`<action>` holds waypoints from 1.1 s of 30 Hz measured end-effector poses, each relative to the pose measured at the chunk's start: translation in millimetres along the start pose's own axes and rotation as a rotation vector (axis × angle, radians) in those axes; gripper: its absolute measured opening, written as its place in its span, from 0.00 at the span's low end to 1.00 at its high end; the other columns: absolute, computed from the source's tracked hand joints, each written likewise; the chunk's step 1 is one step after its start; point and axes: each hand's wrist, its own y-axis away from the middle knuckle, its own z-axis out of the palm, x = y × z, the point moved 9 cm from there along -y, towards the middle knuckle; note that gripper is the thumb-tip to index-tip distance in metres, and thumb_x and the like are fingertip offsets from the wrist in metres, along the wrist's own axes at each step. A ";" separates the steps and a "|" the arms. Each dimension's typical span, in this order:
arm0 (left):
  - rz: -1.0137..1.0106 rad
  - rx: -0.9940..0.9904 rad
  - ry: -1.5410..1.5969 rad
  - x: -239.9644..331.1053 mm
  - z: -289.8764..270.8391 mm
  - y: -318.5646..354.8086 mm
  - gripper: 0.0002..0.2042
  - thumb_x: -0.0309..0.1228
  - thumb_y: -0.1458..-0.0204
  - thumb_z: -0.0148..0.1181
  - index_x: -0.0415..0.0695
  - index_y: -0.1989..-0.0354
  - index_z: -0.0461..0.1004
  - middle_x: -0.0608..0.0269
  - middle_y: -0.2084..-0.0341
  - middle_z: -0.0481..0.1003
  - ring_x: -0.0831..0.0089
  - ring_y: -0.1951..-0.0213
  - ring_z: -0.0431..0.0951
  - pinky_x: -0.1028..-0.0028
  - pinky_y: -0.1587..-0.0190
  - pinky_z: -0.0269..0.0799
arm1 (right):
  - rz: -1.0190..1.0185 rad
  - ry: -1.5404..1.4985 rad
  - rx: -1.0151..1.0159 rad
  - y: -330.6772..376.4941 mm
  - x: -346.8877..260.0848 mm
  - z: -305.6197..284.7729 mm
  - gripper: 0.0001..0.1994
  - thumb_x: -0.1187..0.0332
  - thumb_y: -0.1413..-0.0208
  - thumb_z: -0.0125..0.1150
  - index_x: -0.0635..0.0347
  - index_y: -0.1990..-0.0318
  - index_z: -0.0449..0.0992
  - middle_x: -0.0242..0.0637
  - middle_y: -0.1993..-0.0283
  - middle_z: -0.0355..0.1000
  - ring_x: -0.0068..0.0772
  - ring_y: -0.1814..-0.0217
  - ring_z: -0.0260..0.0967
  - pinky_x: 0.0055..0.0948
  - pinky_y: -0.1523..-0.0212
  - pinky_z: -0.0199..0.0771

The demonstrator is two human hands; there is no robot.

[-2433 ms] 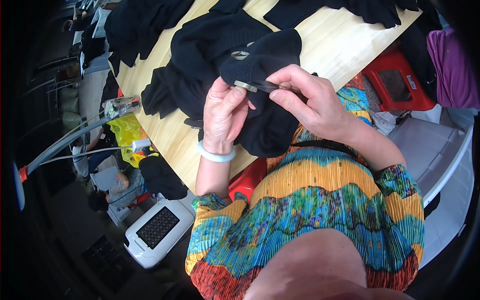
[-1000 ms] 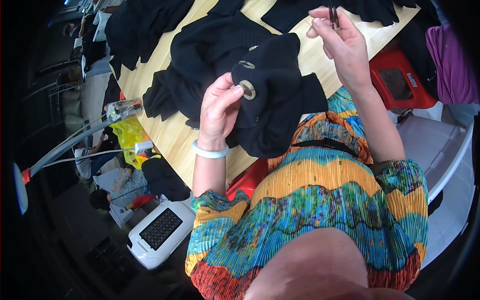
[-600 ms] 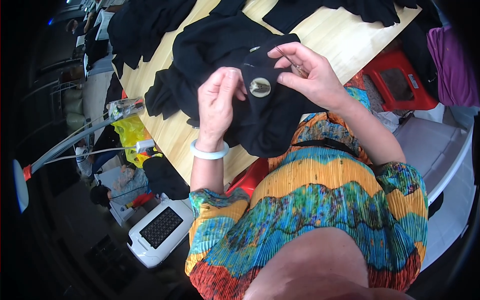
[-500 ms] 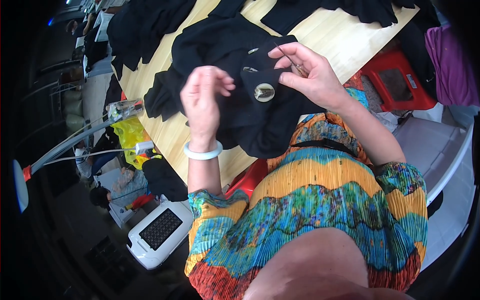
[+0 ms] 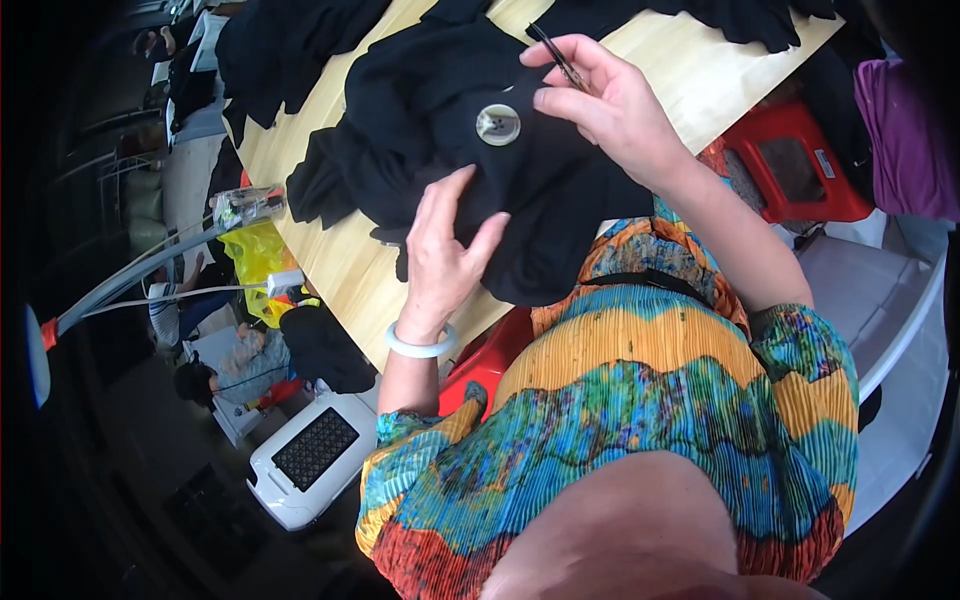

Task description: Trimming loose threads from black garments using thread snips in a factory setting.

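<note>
A black knit garment [image 5: 400, 120] lies bunched on the wooden table in front of me. One large, round, cream-and-dark button [image 5: 498, 125] shows on its upper face. My left hand [image 5: 445, 240] is over the near part of the cloth, fingers apart and holding nothing; whether the fingertips press on the fabric is hard to tell. Past the button to the right, my right hand [image 5: 605, 105] is raised above the garment. Its fingers close around a slim dark two-pronged tool [image 5: 558, 58], with the narrow end pointing up and away.
More black garments [image 5: 290, 60] lie along the far side of the wooden table [image 5: 730, 85]. A clip-on lamp arm [image 5: 150, 265] reaches in from the left, near a yellow plastic bag [image 5: 255, 265]. Red stools [image 5: 840, 190] and purple cloth [image 5: 910, 140] are at right. Other people sit at left.
My left hand has come down and nearer me, its fingers opening out over the cloth. My right hand has released the garment and lifted away with the tool. The button now lies flatter, further left.
</note>
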 end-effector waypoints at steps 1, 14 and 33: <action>-0.027 0.013 0.000 -5.6 -2.7 0.9 0.18 0.22 0.63 0.59 0.38 0.60 0.67 0.53 0.65 0.69 0.58 0.62 0.71 0.70 0.60 0.66 | -0.020 -0.020 -0.009 -2.5 -2.8 0.4 0.13 0.74 0.56 0.56 0.62 0.60 0.68 0.24 0.68 0.65 0.11 0.67 0.59 0.12 0.62 0.63; -0.408 -0.204 1.407 14.4 -1.7 -23.1 0.17 0.17 0.58 0.44 0.34 0.56 0.65 0.58 0.59 0.70 0.73 0.55 0.68 0.76 0.50 0.61 | -0.101 0.109 0.133 -53.0 -39.3 -29.1 0.12 0.74 0.55 0.56 0.60 0.60 0.66 0.27 0.69 0.67 0.13 0.71 0.61 0.13 0.72 0.60; -0.410 -0.071 1.364 2.9 23.8 -35.2 0.09 0.21 0.50 0.49 0.38 0.61 0.69 0.63 0.66 0.73 0.80 0.63 0.71 0.81 0.56 0.66 | -0.252 0.487 -0.136 28.2 -35.6 23.4 0.11 0.71 0.61 0.65 0.63 0.72 0.68 0.25 0.82 0.60 0.12 0.81 0.54 0.14 0.81 0.54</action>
